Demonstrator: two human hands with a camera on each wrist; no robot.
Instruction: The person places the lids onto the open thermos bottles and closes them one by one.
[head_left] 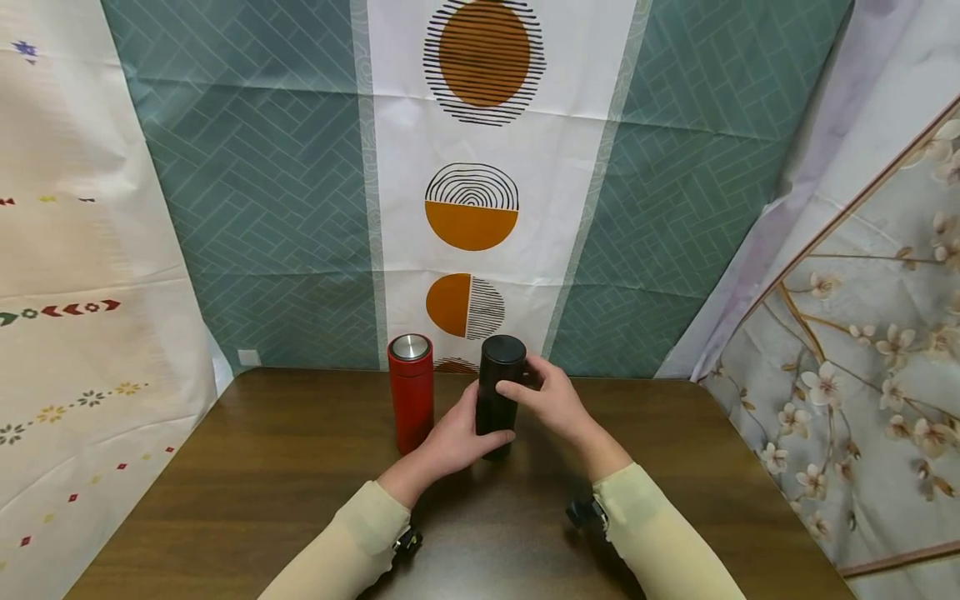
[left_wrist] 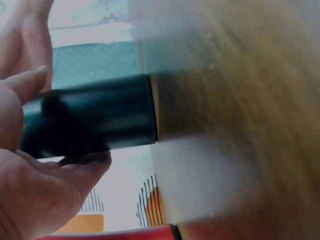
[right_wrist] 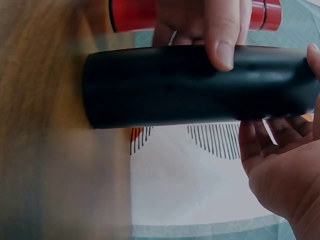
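Both hands are on a black thermos flask (head_left: 495, 414), which stands upright on the table. My left hand (head_left: 453, 437) grips its lower body, thumb across the near side. Higher up, close to the top, my right hand (head_left: 555, 404) holds it from the right with the thumb in front. In the right wrist view the black flask (right_wrist: 150, 87) has a smooth, plain side, and the left thumb lies over its middle. The flask's base is right at the tabletop in the left wrist view. A red thermos flask (head_left: 412, 400) with a steel-coloured top stands just left of the left hand.
The dark brown wooden table (head_left: 300, 467) ends at a green and white patterned cloth (head_left: 277, 183) hanging behind it. A flowered cloth (head_left: 847, 400) hangs at the right, a pale patterned one (head_left: 90, 250) at the left. A small white square (head_left: 249, 357) sits near the back left corner.
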